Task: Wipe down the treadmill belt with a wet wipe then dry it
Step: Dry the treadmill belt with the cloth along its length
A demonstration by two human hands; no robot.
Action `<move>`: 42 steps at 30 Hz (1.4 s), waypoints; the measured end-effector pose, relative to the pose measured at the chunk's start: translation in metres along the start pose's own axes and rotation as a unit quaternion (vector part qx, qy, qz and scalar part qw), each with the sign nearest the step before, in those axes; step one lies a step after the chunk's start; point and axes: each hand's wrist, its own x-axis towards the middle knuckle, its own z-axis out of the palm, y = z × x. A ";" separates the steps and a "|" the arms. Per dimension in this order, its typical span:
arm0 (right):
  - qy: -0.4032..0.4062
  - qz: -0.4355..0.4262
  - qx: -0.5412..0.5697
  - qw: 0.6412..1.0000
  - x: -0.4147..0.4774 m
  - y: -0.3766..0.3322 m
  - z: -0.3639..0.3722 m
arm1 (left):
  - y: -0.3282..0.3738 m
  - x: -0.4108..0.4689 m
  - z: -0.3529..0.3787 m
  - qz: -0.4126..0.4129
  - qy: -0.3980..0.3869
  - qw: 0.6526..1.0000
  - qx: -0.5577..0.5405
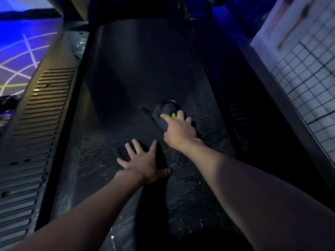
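Observation:
The dark treadmill belt runs away from me, with wet streaks and specks shining near my hands. My left hand lies flat with fingers spread on a dark cloth on the belt. Farther up and to the right, my right hand presses with spread fingers on a second dark cloth that has yellow-green marks. Both cloths are bunched and mostly covered by the hands. Lighting is dim.
A ribbed grey side rail borders the belt on the left, a black rail on the right. The dark motor hood rises at the far end. A white tiled wall stands right; blue-lit floor lies left.

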 end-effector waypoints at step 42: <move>-0.034 -0.071 -0.012 0.997 -0.026 -0.173 0.072 | -0.187 -0.067 0.002 0.038 0.151 0.988 -0.022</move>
